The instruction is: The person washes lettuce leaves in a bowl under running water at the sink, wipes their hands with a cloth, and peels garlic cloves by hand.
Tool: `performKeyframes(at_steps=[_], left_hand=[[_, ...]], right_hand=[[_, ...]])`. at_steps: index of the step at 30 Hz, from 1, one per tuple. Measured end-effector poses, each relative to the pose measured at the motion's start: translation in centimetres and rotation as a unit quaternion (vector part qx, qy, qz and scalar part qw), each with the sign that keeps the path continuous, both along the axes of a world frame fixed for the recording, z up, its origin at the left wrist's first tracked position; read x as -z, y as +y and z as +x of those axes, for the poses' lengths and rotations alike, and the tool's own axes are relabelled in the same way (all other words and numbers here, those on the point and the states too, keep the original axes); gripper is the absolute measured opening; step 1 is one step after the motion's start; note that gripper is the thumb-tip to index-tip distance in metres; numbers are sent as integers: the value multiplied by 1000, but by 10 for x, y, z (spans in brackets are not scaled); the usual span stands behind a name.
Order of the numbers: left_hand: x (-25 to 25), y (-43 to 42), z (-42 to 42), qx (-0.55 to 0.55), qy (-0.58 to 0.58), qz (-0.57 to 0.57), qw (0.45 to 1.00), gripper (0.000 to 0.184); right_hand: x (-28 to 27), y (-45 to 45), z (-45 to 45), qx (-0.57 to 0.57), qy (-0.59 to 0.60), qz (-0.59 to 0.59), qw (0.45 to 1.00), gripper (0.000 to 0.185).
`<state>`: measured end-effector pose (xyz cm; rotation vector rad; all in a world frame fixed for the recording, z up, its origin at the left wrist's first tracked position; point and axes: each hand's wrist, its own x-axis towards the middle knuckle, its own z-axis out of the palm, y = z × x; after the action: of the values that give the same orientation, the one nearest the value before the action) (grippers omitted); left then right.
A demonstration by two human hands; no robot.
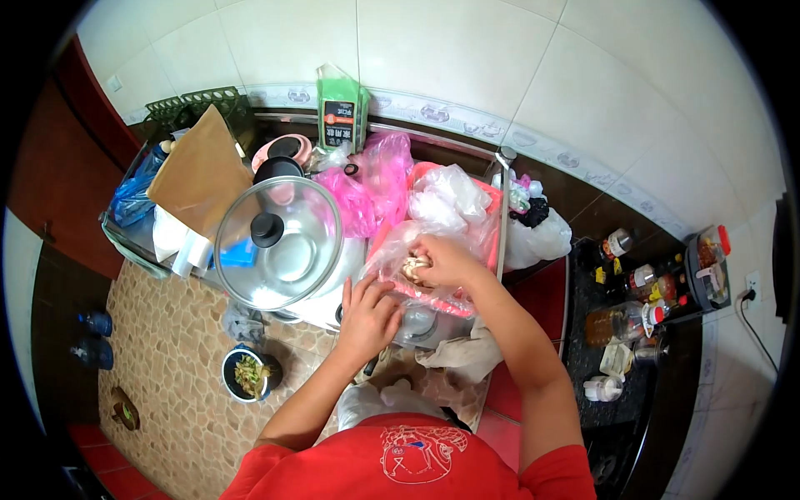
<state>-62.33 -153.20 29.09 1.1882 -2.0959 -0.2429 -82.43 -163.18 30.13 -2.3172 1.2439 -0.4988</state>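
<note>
A pink basket (502, 229) holds several clear and white plastic bags (450, 196). My right hand (446, 262) reaches into an opened clear bag at the basket's near side, its fingers closed round pale, lumpy pieces (414, 267) that I cannot name. Beside it, my left hand (367, 312) lies with fingers spread at the bag's near left edge, palm down and holding nothing visible. Pink plastic bags (375, 187) lie just behind and left of the basket. A glass lid with a black knob (267, 229) is left of my hands.
Brown cardboard (200, 175) and a green package (340, 112) stand at the back. A bin with scraps (250, 375) is on the floor at left. Bottles (612, 323) crowd the dark counter (583, 429) at right. A grey cloth (467, 354) hangs near my body.
</note>
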Motion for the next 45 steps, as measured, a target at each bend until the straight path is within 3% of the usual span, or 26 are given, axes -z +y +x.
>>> performKeyframes(at_steps=[2, 3, 5, 6, 8, 10, 11, 12, 14, 16, 18, 19, 20, 22, 24, 27, 37, 39, 43, 45], left_hand=[[-4, 0, 0, -5, -14, 13, 1000, 14], [-7, 1, 0, -4, -23, 17, 1000, 14], [-11, 1, 1, -3, -35, 21, 999, 16], [-13, -1, 2, 0, -24, 20, 1000, 15], [-23, -4, 4, 2, -13, 19, 1000, 15], [-53, -1, 6, -30, 76, -139, 987, 17], [-72, 3, 5, -38, 67, -213, 974, 18], [-73, 0, -1, -40, 65, -213, 974, 18], [-72, -9, -11, -9, 235, 36, 971, 20], [-43, -34, -18, -15, 182, 61, 981, 28], [-34, -46, -24, -41, 257, 334, 906, 40], [-37, -49, -25, 8, 323, 434, 841, 41], [-34, -51, -25, 9, 322, 434, 841, 41], [-23, -53, -29, 102, 484, 457, 739, 36], [-19, -55, -27, 126, 475, 458, 741, 32], [-19, -57, -27, 129, 515, 471, 704, 32], [-6, -62, -27, 158, 514, 455, 710, 40], [-9, -63, -26, 168, 547, 477, 667, 42], [-3, -65, -27, 165, 565, 471, 657, 34], [-1, -67, -27, 208, 604, 460, 616, 42]], right_hand=[[-10, 3, -5, 86, -23, 87, 992, 35], [-4, 0, -9, 84, -23, 85, 993, 35], [17, -8, -17, 47, -141, 229, 962, 33], [10, -6, -16, 46, -143, 229, 962, 33], [-6, -5, -18, 24, -287, 356, 889, 28], [-11, -5, -20, -1, -307, 344, 887, 28], [-11, -5, -21, -26, -328, 334, 883, 28], [-10, -5, -20, -28, -329, 336, 882, 28], [-7, -6, -18, -30, -369, 336, 866, 29], [-14, -3, -17, -41, -383, 327, 863, 29], [-22, -1, -16, -51, -397, 313, 861, 28], [-24, 1, -15, -68, -393, 301, 866, 28], [-26, 3, -14, -83, -389, 289, 871, 28], [-30, 4, -15, -55, -386, 311, 867, 28], [-27, 4, -15, -26, -381, 333, 862, 28], [-18, 2, -11, -47, -366, 252, 894, 27], [-14, -6, -16, -48, -366, 289, 883, 12], [-13, -7, -15, -48, -359, 288, 886, 11], [-14, -7, -11, -34, -357, 271, 893, 10], [-15, -5, -8, -29, -361, 256, 896, 9]])
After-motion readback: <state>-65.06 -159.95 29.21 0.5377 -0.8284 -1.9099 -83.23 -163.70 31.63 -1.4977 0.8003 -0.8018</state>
